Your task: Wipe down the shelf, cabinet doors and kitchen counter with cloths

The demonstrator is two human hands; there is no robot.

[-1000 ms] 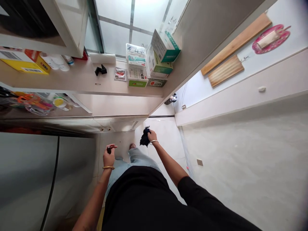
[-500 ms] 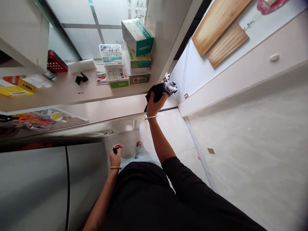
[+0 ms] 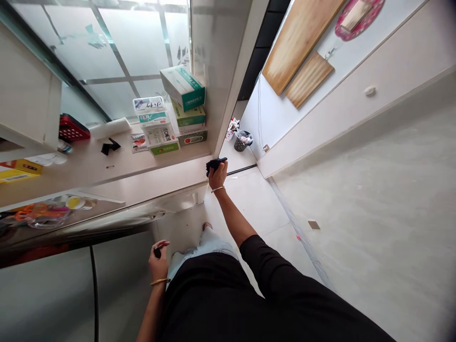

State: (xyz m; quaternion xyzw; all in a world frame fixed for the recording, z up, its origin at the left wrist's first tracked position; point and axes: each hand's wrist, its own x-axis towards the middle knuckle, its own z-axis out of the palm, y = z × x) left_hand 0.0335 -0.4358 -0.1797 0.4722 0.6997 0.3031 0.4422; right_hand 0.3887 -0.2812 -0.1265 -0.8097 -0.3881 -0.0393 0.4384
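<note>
While right fingers (image 3: 224, 166) clamp dark cloth (image 3: 212, 165) near panel edge (image 3: 236, 80), left fingers (image 3: 164, 243) curl round a black object (image 3: 157, 252), open floor (image 3: 247, 197) alongside.

Bright light from frosted window (image 3: 146, 54); grey doors (image 3: 46, 294) shadowed; left side blurred; right corners dark.

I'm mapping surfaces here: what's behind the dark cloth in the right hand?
Beyond the dark cloth, gripped by the right hand, a pale upright panel shows above and pale floor to the right. Whatever lies directly behind the cloth is covered.
</note>
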